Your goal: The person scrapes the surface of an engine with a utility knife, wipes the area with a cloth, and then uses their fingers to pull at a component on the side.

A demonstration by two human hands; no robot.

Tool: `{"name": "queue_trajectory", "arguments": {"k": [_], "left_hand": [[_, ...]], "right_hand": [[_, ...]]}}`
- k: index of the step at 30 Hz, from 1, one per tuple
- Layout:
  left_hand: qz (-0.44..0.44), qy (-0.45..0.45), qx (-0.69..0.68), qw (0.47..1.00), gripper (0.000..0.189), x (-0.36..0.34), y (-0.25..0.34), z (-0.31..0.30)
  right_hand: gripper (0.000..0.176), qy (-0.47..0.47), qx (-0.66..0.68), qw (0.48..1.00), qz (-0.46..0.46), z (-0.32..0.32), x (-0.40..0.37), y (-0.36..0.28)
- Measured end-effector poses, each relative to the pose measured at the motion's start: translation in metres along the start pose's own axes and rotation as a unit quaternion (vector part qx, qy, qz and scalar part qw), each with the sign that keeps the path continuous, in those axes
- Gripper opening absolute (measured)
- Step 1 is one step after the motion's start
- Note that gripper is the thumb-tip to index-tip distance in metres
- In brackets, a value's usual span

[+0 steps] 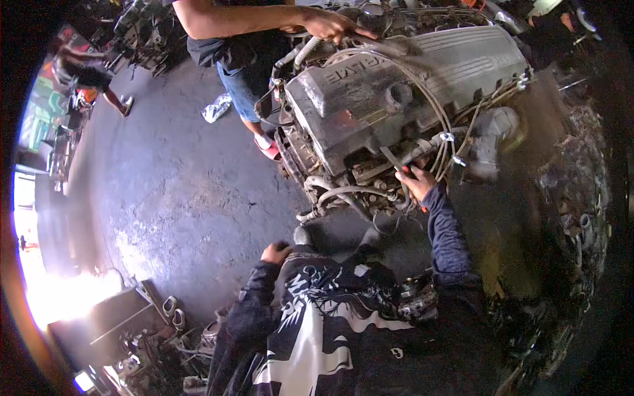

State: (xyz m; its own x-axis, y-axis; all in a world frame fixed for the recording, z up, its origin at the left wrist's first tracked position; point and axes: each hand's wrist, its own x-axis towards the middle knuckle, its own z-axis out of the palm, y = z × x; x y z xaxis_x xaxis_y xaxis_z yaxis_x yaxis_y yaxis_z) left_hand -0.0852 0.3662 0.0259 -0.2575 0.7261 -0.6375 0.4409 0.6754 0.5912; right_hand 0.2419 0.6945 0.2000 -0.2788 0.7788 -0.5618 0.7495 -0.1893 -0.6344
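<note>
My right hand (418, 183) is closed around a tool with a flat grey blade (391, 157) and orange-red parts at its handle. The blade points up and left, close over the near side of a large dirty engine (370, 99). Hoses (343, 191) and cables run beneath and beside that hand. A ribbed metal cover marked with raised letters, with a round cap (398, 96), tops the engine. My left hand (276, 253) hangs low by my thigh, fingers curled in, away from the engine.
Across the engine, another person's hand (330, 25) reaches over the cover onto a hose. A second person (82, 72) walks at the far left. A crumpled plastic bag (216, 108) lies on the grey floor (178, 178). Engine parts are piled at lower left and right.
</note>
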Motion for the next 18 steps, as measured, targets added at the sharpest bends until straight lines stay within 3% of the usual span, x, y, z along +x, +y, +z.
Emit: {"name": "queue_trajectory", "arguments": {"k": [1,2,3,4,5,6,7,8,9,10,11,12,13,15,16,18], "left_hand": [[0.052,-0.005,-0.009,0.999,0.038,0.013,0.037,0.003],[0.08,-0.018,-0.042,0.996,0.038,0.004,0.109,-0.006],[0.165,0.003,-0.097,0.981,0.038,0.024,0.128,0.014],[0.157,-0.027,-0.136,0.978,0.034,0.019,0.189,0.01],[0.207,-0.023,-0.261,0.943,0.031,0.032,0.22,0.026],[0.24,0.029,-0.291,0.926,0.033,0.041,0.252,0.044],[0.142,0.041,-0.306,0.94,0.038,0.031,0.3,0.044],[0.134,0.025,-0.47,0.872,0.04,0.059,0.307,0.077],[0.105,0.083,-0.421,0.897,0.038,0.061,0.336,0.083],[0.12,0.089,-0.502,0.852,0.038,0.074,0.347,0.1],[0.132,0.087,-0.576,0.802,0.037,0.078,0.36,0.11],[0.08,0.108,-0.549,0.825,0.034,0.078,0.369,0.118],[0.065,0.123,-0.599,0.789,0.03,0.076,0.379,0.126],[0.047,0.086,-0.759,0.644,0.026,0.069,0.397,0.126],[0.065,0.061,-0.791,0.606,0.024,0.079,0.392,0.134],[0.073,0.063,-0.826,0.555,0.024,0.076,0.403,0.133]], "right_hand": [[0.048,0.007,-0.031,0.999,-0.01,-0.004,0.001,0.001],[0.072,0.003,-0.041,0.999,0.009,-0.003,0.015,0.02],[0.072,0.017,-0.047,0.999,-0.023,-0.004,0.019,0.025],[0.072,0.031,-0.053,0.997,-0.055,-0.005,0.023,0.03],[0.068,0.022,-0.05,0.995,-0.084,-0.013,0.017,0.019],[0.065,0.013,-0.047,0.993,-0.112,-0.021,0.011,0.007],[0.054,-0.016,-0.028,0.987,-0.16,-0.028,0.007,0.003],[0.05,-0.017,-0.05,0.979,-0.195,-0.033,0.013,0.015],[0.046,-0.015,-0.066,0.971,-0.227,-0.037,0.018,0.031],[0.048,0.011,-0.05,0.956,-0.289,-0.027,0.04,0.076],[0.053,-0.046,-0.042,0.96,-0.273,-0.042,0.027,0.066],[0.053,-0.075,-0.03,0.953,-0.293,-0.052,0.023,0.064],[0.053,-0.104,-0.023,0.943,-0.314,-0.062,0.021,0.062],[0.051,-0.112,0.035,0.934,-0.339,-0.076,0.007,0.041],[0.047,-0.088,-0.002,0.92,-0.383,-0.079,0.015,0.043],[0.046,-0.104,-0.051,0.924,-0.365,-0.091,0.015,0.027]]}}
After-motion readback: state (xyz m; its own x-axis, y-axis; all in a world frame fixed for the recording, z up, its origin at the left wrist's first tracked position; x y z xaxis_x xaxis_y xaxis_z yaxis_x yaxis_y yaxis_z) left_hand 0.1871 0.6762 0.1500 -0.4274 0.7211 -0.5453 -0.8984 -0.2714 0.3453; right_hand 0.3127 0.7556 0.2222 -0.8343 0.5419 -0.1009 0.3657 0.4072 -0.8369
